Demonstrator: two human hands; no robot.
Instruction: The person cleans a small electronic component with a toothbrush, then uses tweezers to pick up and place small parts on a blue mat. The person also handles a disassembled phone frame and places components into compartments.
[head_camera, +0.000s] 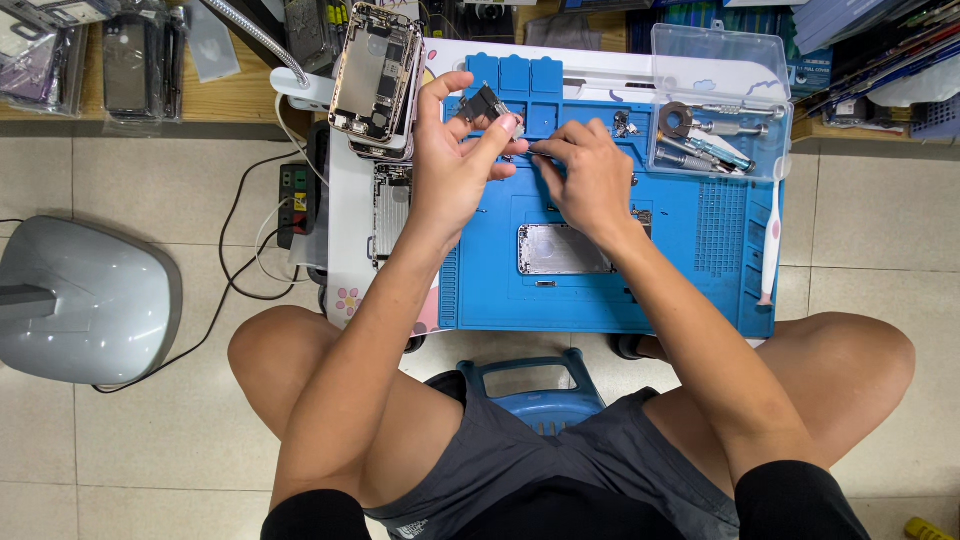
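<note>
My left hand (452, 160) is raised over the blue work mat (690, 270) and pinches a small dark phone part (487, 103) between thumb and fingers. My right hand (590, 175) sits close beside it, fingers closed on a thin metal tool (528, 150) whose tip points at the part. Below my hands a silver phone back shell (560, 250) lies flat on the mat. The tool's full length is hidden by my fingers.
A stack of opened phone bodies (375, 75) rests at the mat's upper left. A clear plastic box (715, 100) with screwdrivers and a reel sits upper right. A white toothbrush (772, 240) lies along the right edge. A grey dome-shaped object (85, 300) and cables occupy the floor left.
</note>
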